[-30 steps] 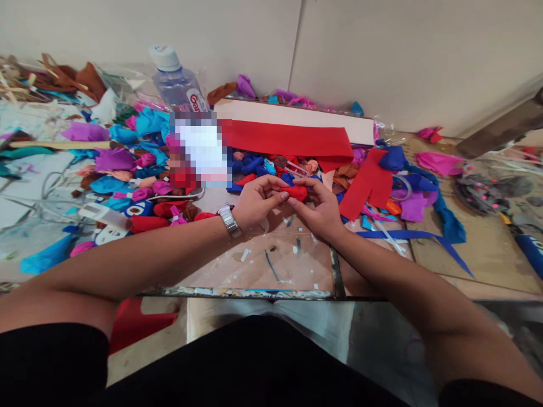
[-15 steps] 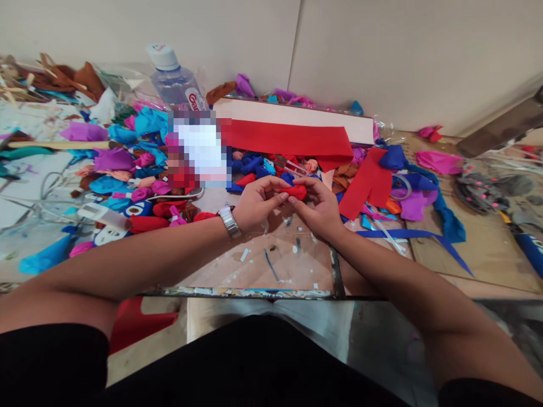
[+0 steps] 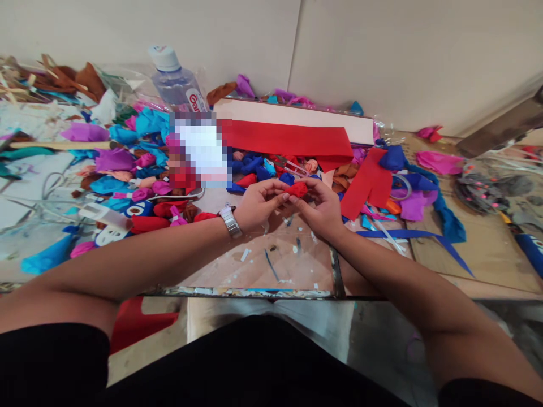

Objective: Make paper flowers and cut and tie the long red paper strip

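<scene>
Between my two hands is a small crumpled bundle of red crepe paper (image 3: 297, 189), held above the near part of the table. My left hand (image 3: 259, 202) pinches its left end with thumb and fingers; a metal watch (image 3: 231, 221) is on that wrist. My right hand (image 3: 321, 207) closes round the right side, thumb toward me. The fingertips behind the bundle are partly hidden. Just beyond lie a long folded red strip (image 3: 288, 140) and blue and red scraps. Another red strip (image 3: 365, 183) lies right of my right hand.
A capped bottle (image 3: 176, 85) stands at the back left, beside a blurred-out bright rectangle (image 3: 201, 150). Colourful paper pieces (image 3: 114, 160) heap across the left side. A white charger (image 3: 106, 216) with a cable lies there. Brown cardboard (image 3: 479, 249) and a blue ribbon (image 3: 407, 233) are at the right.
The red bundle's surface looks more wrinkled and bunched than before, and my fingers have shifted slightly on it. Both arms stay in nearly the same place.
</scene>
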The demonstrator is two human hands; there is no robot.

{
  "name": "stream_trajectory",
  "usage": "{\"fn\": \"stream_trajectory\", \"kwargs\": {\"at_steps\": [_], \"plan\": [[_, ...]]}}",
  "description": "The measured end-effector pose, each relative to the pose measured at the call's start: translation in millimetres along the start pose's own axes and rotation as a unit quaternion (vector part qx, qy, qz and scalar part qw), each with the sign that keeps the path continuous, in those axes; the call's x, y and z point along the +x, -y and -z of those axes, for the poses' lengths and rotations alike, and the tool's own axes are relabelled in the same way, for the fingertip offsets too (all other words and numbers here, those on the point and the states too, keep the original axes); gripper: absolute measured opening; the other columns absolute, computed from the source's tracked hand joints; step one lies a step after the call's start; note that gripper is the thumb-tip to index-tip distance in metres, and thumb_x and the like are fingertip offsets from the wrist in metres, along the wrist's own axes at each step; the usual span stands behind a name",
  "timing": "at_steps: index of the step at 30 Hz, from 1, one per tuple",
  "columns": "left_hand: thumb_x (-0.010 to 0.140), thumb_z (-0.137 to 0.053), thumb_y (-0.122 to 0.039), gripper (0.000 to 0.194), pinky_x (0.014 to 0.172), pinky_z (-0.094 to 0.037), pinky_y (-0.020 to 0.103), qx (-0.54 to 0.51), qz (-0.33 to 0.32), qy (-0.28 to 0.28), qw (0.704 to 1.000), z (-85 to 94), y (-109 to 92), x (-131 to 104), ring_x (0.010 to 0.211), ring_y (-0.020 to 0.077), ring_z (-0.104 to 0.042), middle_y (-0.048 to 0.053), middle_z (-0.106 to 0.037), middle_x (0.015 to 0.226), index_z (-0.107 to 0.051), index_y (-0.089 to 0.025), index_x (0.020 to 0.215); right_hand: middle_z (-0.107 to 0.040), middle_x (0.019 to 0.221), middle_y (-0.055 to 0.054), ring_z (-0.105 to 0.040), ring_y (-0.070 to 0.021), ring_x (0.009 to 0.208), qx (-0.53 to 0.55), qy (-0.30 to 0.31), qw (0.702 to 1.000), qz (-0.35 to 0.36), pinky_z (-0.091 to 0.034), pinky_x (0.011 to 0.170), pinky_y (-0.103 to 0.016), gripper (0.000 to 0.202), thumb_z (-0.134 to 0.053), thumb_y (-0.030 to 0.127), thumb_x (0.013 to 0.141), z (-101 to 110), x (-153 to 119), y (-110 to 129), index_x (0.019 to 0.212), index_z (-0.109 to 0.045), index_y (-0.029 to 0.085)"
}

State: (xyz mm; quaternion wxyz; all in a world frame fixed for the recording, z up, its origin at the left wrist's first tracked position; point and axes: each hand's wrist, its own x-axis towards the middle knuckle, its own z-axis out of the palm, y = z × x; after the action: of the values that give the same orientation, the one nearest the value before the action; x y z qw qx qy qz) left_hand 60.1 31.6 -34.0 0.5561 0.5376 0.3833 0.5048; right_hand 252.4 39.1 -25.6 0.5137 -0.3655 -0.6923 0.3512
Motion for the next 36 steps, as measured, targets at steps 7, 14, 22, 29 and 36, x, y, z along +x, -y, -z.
{"fn": "stream_trajectory", "kwargs": {"at_steps": [7, 14, 22, 29, 36], "plan": [[0.081, -0.086, -0.066, 0.057, 0.072, -0.063, 0.029, 0.016, 0.006, 0.009, 1.000, -0.6, -4, -2, 0.079, 0.0180, -0.077, 0.010, -0.082, 0.092, -0.075, -0.014, 0.104, -0.081, 0.115, -0.006, -0.077, -0.0201, 0.095, 0.050, 0.010, 0.999, -0.005, -0.064, 0.084, -0.035, 0.040, -0.084, 0.050, 0.091, -1, -1, -7, 0.119, -0.074, 0.024], [0.084, -0.084, -0.068, 0.056, 0.069, -0.061, 0.027, 0.043, 0.012, 0.022, 0.999, -0.1, -8, -3, 0.078, 0.0180, -0.077, 0.010, -0.083, 0.093, -0.076, -0.015, 0.101, -0.079, 0.107, -0.002, -0.074, -0.0152, 0.088, 0.090, 0.008, 0.996, -0.018, -0.061, 0.077, -0.028, 0.038, -0.088, 0.049, 0.089, -2, 0, -9, 0.114, -0.073, 0.025], [0.089, -0.079, -0.067, 0.054, 0.072, -0.063, 0.030, 0.058, -0.004, 0.056, 0.997, 0.8, -6, -4, 0.078, 0.0186, -0.077, 0.009, -0.082, 0.090, -0.074, -0.015, 0.101, -0.079, 0.108, -0.005, -0.076, -0.0209, 0.097, 0.098, 0.034, 0.992, -0.071, -0.066, 0.091, -0.037, 0.059, -0.091, 0.065, 0.079, -2, 1, -3, 0.118, -0.073, 0.024], [0.096, -0.072, -0.067, 0.052, 0.070, -0.062, 0.029, 0.099, -0.018, 0.069, 0.993, 0.2, -8, -6, 0.073, 0.0171, -0.075, 0.010, -0.081, 0.088, -0.074, -0.015, 0.099, -0.078, 0.096, -0.002, -0.073, -0.0177, 0.085, 0.125, 0.028, 0.988, -0.089, -0.064, 0.082, -0.033, 0.056, -0.096, 0.061, 0.073, -1, 2, -3, 0.107, -0.074, 0.023], [0.103, -0.064, -0.058, 0.043, 0.069, -0.056, 0.026, 0.185, -0.060, 0.078, 0.978, 1.9, -5, -7, 0.072, 0.0157, -0.072, 0.005, -0.079, 0.083, -0.070, -0.017, 0.092, -0.073, 0.090, -0.001, -0.066, -0.0161, 0.078, 0.108, 0.055, 0.986, -0.115, -0.059, 0.075, -0.032, 0.054, -0.095, 0.061, 0.073, -1, 4, 1, 0.104, -0.075, 0.021]]}}
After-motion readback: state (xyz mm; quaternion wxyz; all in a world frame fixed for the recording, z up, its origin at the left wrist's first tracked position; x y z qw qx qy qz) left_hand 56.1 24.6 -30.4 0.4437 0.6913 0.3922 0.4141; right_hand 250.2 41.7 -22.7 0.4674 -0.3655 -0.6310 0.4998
